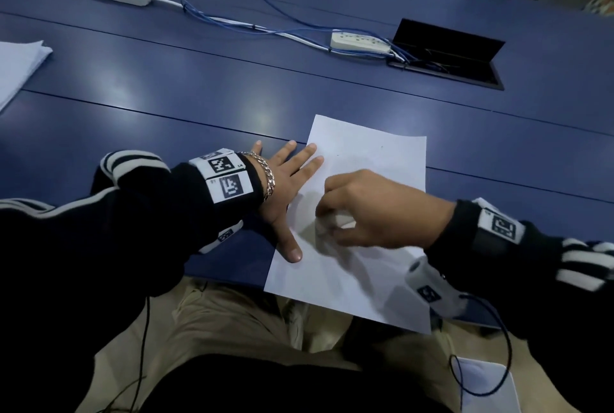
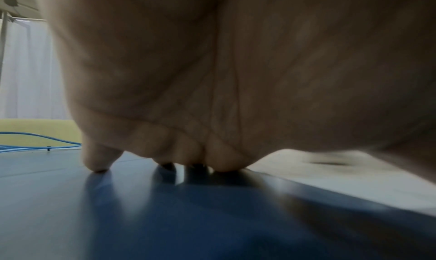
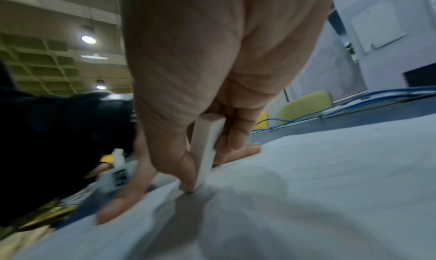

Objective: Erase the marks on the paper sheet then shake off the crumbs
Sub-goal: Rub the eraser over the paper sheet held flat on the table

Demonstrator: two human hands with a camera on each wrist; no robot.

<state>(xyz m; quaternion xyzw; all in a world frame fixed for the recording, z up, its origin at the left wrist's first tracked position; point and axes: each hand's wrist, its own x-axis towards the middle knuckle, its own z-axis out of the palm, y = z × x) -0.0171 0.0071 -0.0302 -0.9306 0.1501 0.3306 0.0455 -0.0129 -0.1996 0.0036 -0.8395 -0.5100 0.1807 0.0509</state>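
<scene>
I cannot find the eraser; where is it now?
The eraser is pinched in the right hand, its lower end on the paper sheet near the left edge, beside the left hand.

Marks on the paper sheet (image 1: pixel 365 160) too faint; eraser (image 1: pixel 342 220) blurred under right hand (image 1: pixel 378 210).

The left hand (image 1: pixel 282 180) lies flat, palm down, fingers straight and spread, thumb stretched toward the body. Its forearm, in a dark sleeve with a chain bracelet at the wrist, reaches in from the left. The right hand (image 1: pixel 372 210) comes in from the right, knuckles up, its fingers (image 3: pixel 238 133) and thumb curled and pinching a white eraser (image 3: pixel 207 148) held on end, tip down.
</scene>
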